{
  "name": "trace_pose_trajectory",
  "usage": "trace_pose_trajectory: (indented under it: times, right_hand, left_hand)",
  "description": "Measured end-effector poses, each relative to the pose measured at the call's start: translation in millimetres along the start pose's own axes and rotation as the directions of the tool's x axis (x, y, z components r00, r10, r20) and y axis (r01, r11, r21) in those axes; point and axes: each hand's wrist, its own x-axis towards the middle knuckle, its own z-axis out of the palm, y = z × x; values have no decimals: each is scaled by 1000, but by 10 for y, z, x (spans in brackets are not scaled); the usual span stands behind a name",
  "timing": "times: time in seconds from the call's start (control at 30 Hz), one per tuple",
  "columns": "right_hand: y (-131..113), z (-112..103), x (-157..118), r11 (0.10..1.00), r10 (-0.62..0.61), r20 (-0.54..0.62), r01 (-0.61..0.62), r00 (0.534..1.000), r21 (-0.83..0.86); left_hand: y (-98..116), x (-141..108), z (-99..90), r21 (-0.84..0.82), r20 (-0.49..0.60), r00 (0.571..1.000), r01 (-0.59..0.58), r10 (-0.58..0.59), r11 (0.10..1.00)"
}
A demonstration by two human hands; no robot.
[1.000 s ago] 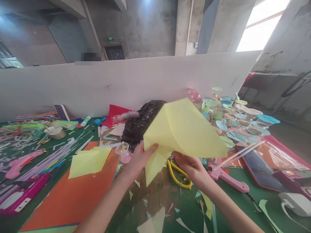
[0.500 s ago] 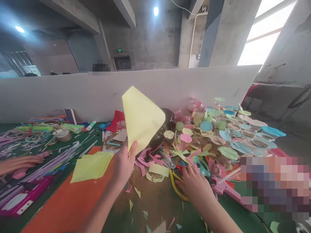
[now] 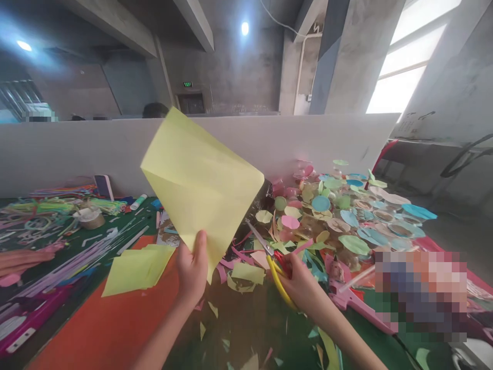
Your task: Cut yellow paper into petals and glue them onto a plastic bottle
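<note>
No brand can be read. On the green sign (image 3: pixel 187 84) above the far doorway, characters are lit but are rendered too small to be made out; the faint writing (image 3: pixel 250 109) on the back wall and the marks on the right-hand wall are likewise blurred. A white label (image 3: pixel 12 326) is carried by the magenta case (image 3: pixel 38 313) at the left edge, its print illegible.

The yellow sheet (image 3: pixel 204 185) is held up above the table (image 3: pixel 265 318), in front of the white partition (image 3: pixel 115 149), with part of the black plastic bag (image 3: pixel 264 198) hidden behind it. It is plain, pale and unprinted, tilted cornerwise, with soft creases and a narrow point hanging at the bottom. Its lower edge is pinched by the left hand (image 3: pixel 192 270), the thumb being laid over the front.

The scissors (image 3: pixel 269 253) are grasped by the right hand (image 3: pixel 302 282), the fingers being curled at the red and yellow handles; the blades are pointed up and to the left, apart from the sheet.

More yellow sheets (image 3: pixel 136 267) are stacked on the orange sheet (image 3: pixel 111 324). Coloured scraps (image 3: pixel 246 272) are strewn near the scissors, and cut paper discs (image 3: pixel 354 244) are massed beyond the pink glue gun (image 3: pixel 370 312). At the far left, another person's hand (image 3: pixel 23 261) is seen
</note>
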Motion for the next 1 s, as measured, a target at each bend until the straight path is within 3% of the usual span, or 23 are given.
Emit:
trace_pose_trajectory:
  times: [0.1, 0.17, 0.37, 0.73, 1.0]
  right_hand:
    - [-62, -68, 0, 947, -59, 79, 31, 995, 320]
    - [-134, -124, -27, 924, -83, 127, 29, 988, 382]
    - [-231, -213, -95, 896, -114, 210, 10, 971, 443]
    - [5, -112, -13, 868, -182, 272, 25, 945, 495]
    - [-18, -164, -29, 901, -128, 269, -2, 955, 434]
  left_hand:
    - [-12, 32, -17, -10, 6, 1000, 12, -12, 1000]
    - [-24, 59, -28, -15, 33, 998, 47, -46, 999]
    - [-59, 142, -66, -7, 86, 989, 117, -116, 993]
    - [-5, 195, -127, 88, 291, 945, 126, -147, 988]
    - [-86, 269, -172, 33, 175, 982, 60, -65, 998]
